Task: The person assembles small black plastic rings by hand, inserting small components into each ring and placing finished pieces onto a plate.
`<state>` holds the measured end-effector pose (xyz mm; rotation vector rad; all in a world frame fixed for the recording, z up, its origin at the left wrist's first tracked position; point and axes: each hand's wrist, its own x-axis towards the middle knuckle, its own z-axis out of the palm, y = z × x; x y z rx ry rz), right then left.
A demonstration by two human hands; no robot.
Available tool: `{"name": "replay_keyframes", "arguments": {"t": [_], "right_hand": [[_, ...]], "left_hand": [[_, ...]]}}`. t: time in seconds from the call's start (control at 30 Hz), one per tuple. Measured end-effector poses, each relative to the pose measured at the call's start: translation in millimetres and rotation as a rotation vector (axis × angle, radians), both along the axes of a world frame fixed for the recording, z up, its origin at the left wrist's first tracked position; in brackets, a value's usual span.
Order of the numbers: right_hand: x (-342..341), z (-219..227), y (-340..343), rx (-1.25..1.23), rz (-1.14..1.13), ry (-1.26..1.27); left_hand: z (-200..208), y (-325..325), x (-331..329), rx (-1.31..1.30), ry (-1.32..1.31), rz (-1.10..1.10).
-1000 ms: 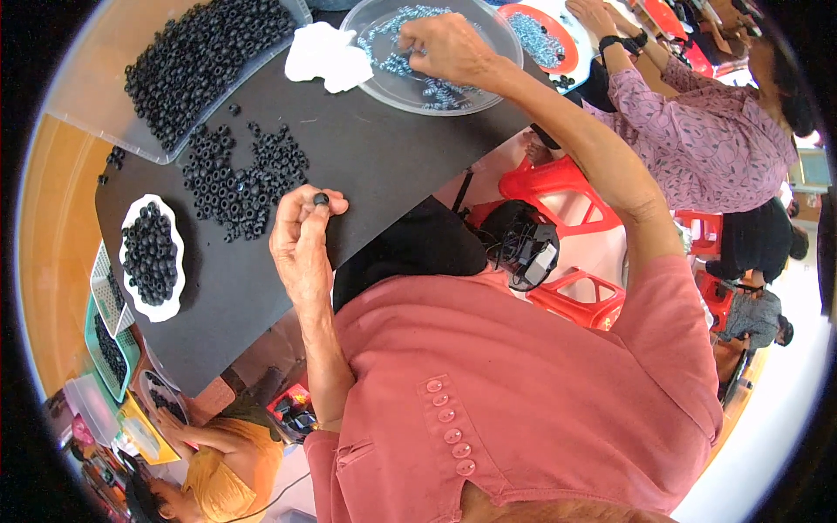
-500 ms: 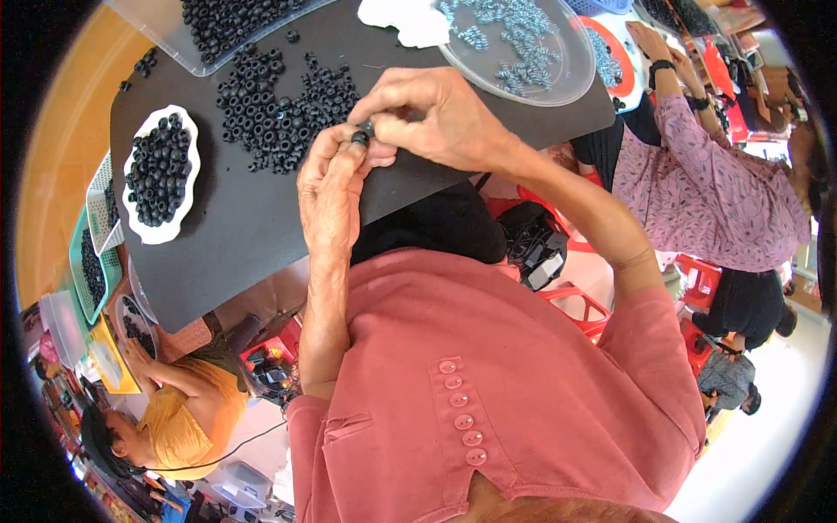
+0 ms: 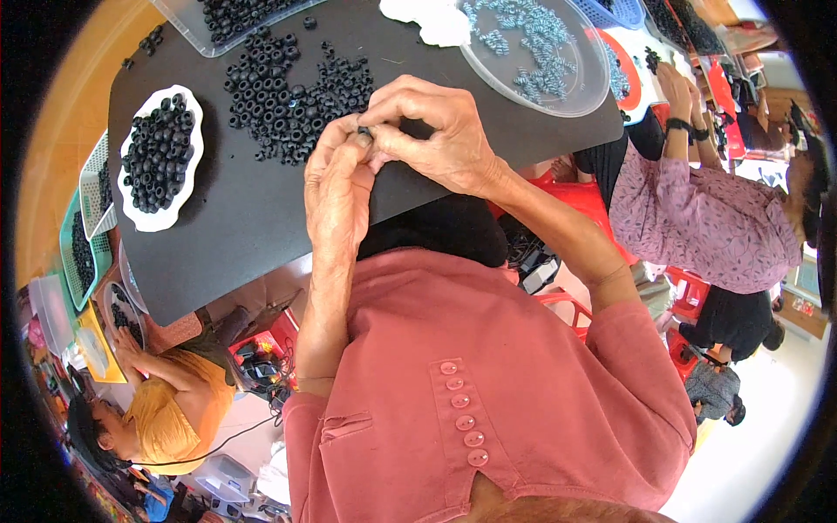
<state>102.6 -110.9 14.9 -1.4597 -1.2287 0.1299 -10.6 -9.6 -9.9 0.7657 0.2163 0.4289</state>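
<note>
My left hand (image 3: 338, 196) is closed, with a small black ring-shaped part (image 3: 364, 132) pinched between thumb and fingers. Against it press the thumb and bent fingers of my right hand (image 3: 440, 135), whose own grip on anything is hidden. Both hands meet above the near edge of the dark tabletop (image 3: 253, 218). Just beyond them spreads a loose pile of black ring-shaped parts (image 3: 283, 100), some wider and some smaller. To the left, a white scalloped dish (image 3: 197, 161) holds more black parts. A clear round tray (image 3: 586, 98) with bluish coil-like pieces lies at the far right.
A clear bin (image 3: 187, 39) of black parts stands at the far left, near a crumpled white cloth (image 3: 432, 19). Green and white baskets (image 3: 91, 196) sit beyond the left edge. Co-workers sit at left and right, one in yellow (image 3: 187, 401); red stools (image 3: 580, 196) stand nearby.
The view has shifted slightly. My right fingers have closed in around the small black part, which shows less now. A co-worker at right has moved their hands.
</note>
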Motion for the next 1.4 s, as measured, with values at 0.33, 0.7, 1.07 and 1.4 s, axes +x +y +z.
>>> {"name": "replay_keyframes", "arguments": {"t": [0.33,0.7,1.07,1.4], "right_hand": [[6.7,8.5,20.2,-0.124,-0.089,0.233],[105.7,5.9,120.9,-0.456,0.008,-0.587],[78.3,12.8,92.9,-0.435,0.011,-0.341],[12.3,4.9,8.3,-0.151,0.188,0.533]], "left_hand": [[10.9,0.8,-2.7,0.055,0.116,-0.188],[2.8,3.0,-1.0,0.022,0.01,-0.115],[2.0,7.1,-1.7,-0.091,-0.022,-0.026],[2.2,-1.5,4.2,0.128,0.053,0.08]]}}
